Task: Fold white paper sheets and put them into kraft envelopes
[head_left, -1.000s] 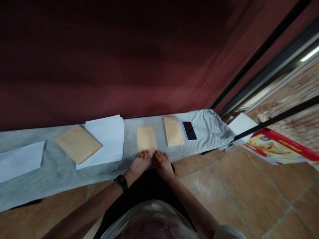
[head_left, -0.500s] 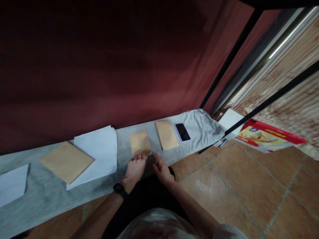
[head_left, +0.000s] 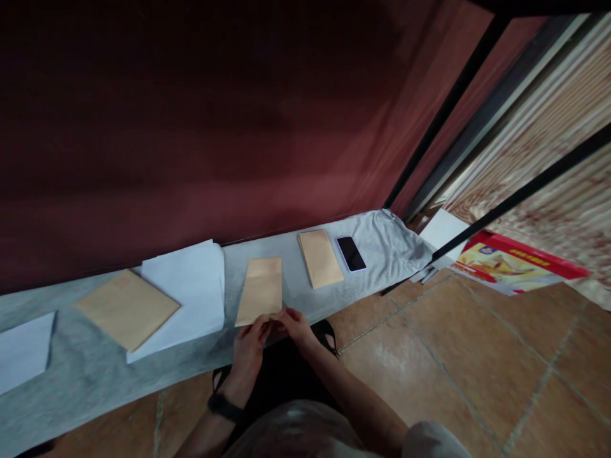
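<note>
The brown envelope (head_left: 261,285) lies on the cloth-covered counter (head_left: 95,375), its near end at the counter's near edge. The left hand (head_left: 249,346) and right hand (head_left: 296,327) meet there, the fingers of both clamped on the envelope's near edge, towards its right corner. Towards the counter's right end lie a brown stack (head_left: 321,259) and, just beside it, a dark-screened phone (head_left: 352,254). Leftward, a larger envelope (head_left: 128,310) overlaps white sheets (head_left: 203,280), which reach the counter's far edge.
</note>
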`<action>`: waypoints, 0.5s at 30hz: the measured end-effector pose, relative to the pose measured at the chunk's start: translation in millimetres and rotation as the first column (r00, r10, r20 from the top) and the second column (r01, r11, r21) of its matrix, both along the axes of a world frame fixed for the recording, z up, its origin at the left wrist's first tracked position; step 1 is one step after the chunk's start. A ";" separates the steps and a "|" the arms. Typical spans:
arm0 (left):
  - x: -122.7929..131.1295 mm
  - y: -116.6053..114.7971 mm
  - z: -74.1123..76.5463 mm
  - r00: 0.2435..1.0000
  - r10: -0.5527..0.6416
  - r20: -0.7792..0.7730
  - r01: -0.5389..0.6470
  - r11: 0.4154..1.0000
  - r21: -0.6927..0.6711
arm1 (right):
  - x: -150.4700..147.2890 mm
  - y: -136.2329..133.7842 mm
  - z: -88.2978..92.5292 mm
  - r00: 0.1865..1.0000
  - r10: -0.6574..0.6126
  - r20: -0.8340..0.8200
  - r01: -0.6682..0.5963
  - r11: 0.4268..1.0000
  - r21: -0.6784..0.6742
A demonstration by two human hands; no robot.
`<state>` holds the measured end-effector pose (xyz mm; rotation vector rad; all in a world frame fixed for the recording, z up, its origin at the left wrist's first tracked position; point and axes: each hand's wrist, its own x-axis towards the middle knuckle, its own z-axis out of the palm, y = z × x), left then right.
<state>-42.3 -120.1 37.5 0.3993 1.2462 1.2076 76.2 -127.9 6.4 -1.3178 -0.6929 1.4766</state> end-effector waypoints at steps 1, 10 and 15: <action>2.4 -4.1 -4.3 0.999 -0.008 0.031 0.009 0.999 -0.031 | 0.3 -0.6 -2.5 1.000 -0.013 0.022 0.013 1.000 -0.010; -4.8 -17.0 -3.5 0.943 -0.332 0.012 0.326 0.918 -0.226 | 29.4 -4.0 -8.0 0.994 -0.024 0.111 0.034 0.995 -0.091; 4.0 -8.0 -2.2 0.666 -0.504 -0.550 0.619 0.785 0.029 | 41.3 -1.9 -10.6 0.995 -0.006 0.103 0.020 0.991 -0.134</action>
